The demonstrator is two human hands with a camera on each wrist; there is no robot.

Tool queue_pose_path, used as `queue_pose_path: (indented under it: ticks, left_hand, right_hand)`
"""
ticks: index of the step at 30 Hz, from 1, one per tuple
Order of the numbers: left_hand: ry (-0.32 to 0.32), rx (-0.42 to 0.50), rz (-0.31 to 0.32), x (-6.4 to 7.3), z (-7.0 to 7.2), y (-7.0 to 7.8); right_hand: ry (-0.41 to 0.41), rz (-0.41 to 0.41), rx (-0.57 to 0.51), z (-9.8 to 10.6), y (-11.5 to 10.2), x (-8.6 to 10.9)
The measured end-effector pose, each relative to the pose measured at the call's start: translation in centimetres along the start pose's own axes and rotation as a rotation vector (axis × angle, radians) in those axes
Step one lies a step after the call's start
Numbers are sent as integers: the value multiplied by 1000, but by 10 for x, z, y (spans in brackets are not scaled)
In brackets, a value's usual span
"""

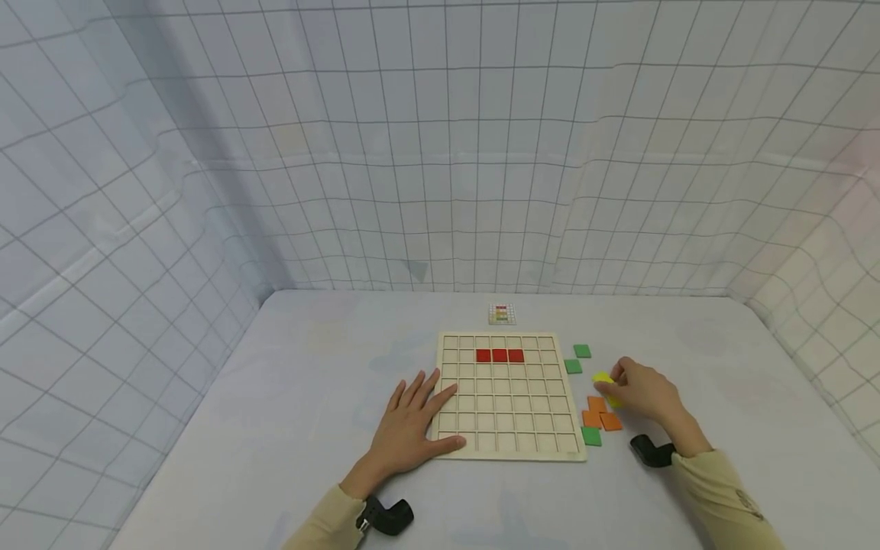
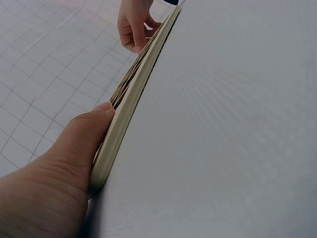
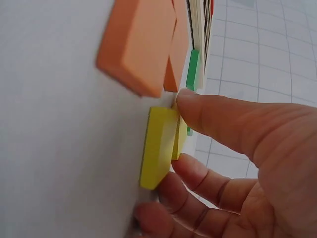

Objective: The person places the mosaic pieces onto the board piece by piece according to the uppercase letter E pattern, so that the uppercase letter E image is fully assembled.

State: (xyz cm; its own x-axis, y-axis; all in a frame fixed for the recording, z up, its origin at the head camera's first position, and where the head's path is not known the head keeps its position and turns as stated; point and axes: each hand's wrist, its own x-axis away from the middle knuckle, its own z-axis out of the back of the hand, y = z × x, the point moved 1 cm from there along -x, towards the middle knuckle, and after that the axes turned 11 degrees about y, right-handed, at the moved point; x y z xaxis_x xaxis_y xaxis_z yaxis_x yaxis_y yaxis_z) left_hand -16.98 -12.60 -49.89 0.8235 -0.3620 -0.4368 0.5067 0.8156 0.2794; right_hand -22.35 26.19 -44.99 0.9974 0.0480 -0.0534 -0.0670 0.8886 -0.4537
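Observation:
A pale wooden grid board lies on the white table, with three red square tiles side by side in one of its far rows. My left hand rests spread over the board's left edge; its thumb lies on the near rim. To the right of the board, my right hand pinches a yellow tile between thumb and index finger. A second yellow tile is close under those fingers, partly covered by the hand in the head view.
Several orange tiles lie in a cluster beside the board's right edge. Green tiles stand apart: one nearest, two farther back. A small card with a coloured grid pattern lies beyond the board. Grid-patterned curtains surround the table.

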Motion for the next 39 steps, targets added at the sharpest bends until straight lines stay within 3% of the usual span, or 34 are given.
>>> queue_pose_path:
  ticks: [5, 19, 34, 39]
  left_hand:
    - [14, 5, -8, 0, 0, 0]
    - [-38, -16, 14, -1, 1, 1]
    - [-28, -23, 9, 0, 2, 1]
    - [-27, -5, 12, -1, 2, 1]
  right_hand:
    - [16, 3, -36, -3, -3, -2]
    - [27, 61, -72, -5, -2, -4]
    - [126, 89, -68, -8, -13, -1]
    - [197, 119, -105, -9, -24, 0]
